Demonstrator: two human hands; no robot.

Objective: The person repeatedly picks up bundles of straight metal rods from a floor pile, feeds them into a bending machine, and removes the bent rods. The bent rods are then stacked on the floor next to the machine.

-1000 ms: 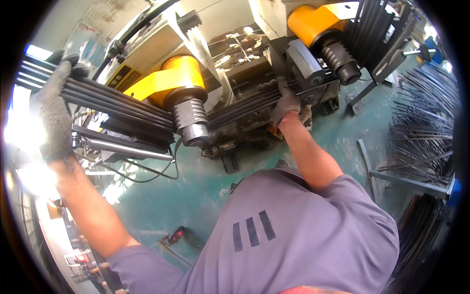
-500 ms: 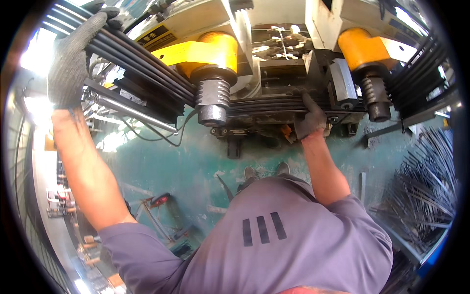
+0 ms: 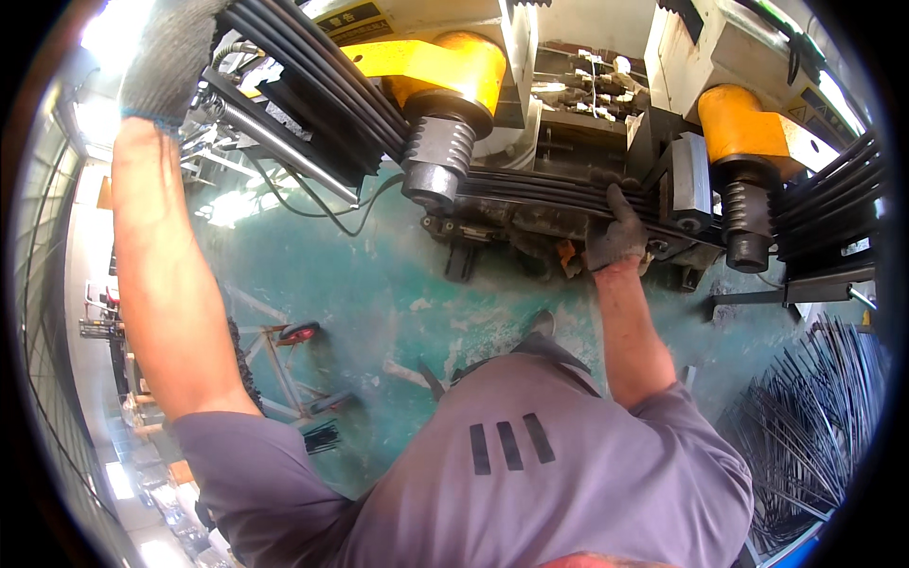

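Note:
A bundle of long dark metal bars (image 3: 327, 90) slants from the upper left down into a machine, and similar bars (image 3: 549, 189) lie level across its middle. My left hand (image 3: 170, 66), in a grey knit glove, is at the bundle's upper left part; the picture's edge cuts off most of its fingers, and those in sight curl toward the bars. My right hand (image 3: 617, 232), gloved with dark grime, grips the level bars, thumb on the near side and fingertips just showing beyond. Ridged steel rollers (image 3: 437, 156) under yellow arms (image 3: 454, 71) flank this stretch.
Another yellow arm with a ridged roller (image 3: 746, 194) stands right of my right hand, beside a steel block (image 3: 689, 180). A pile of thin dark rods (image 3: 814, 426) lies at lower right. A hose (image 3: 331, 227) loops under the left bars. A metal frame (image 3: 294, 369) stands on the green floor.
The view has shifted, so the machine sits further right. My left hand has gone up and partly out of the picture along the bars. My right hand keeps its place on the bars.

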